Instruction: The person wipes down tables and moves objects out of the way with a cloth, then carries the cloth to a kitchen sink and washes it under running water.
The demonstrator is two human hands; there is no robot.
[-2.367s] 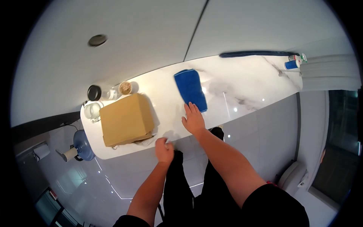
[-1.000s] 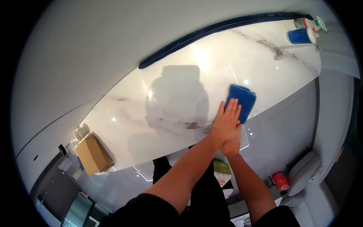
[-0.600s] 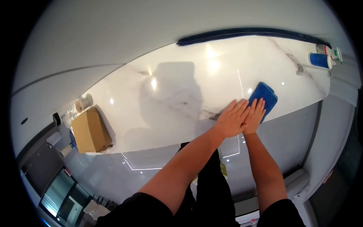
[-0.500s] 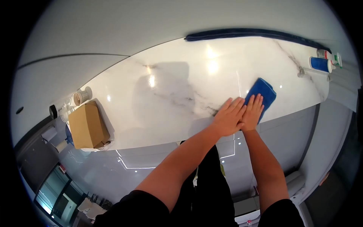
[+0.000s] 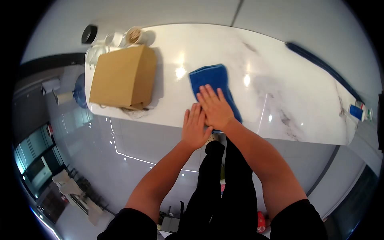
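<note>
A long white counter (image 5: pixel 192 46) with gray streaks, like marble, runs along a pale wall (image 5: pixel 192 14). On it, near the middle of the front edge, lies a folded blue cloth (image 5: pixel 211 75). The right hand (image 5: pixel 216 110) lies flat on top of the cloth, with its fingers straight and just a little apart. It is not pinching anything. The left hand (image 5: pixel 195 128) is right beside it, also flat, with its fingers straight and close together. Its fingertips are just left of the cloth, and its thumb points at the right hand. I cannot tell if the two hands touch. More to the left sits a big brown box (image 5: pixel 116 78). Behind the box are a cup (image 5: pixel 135 36) with tan bits in it and a clear jar (image 5: pixel 95 54). Far to the right, a long dark blue roll (image 5: pixel 324 68) lies along the back edge. Near its end is a bottle with a blue label (image 5: pixel 356 113). Below the counter is a shiny gray floor (image 5: pixel 156 140), with a blue water jug (image 5: pixel 81 91) off to the left.
</note>
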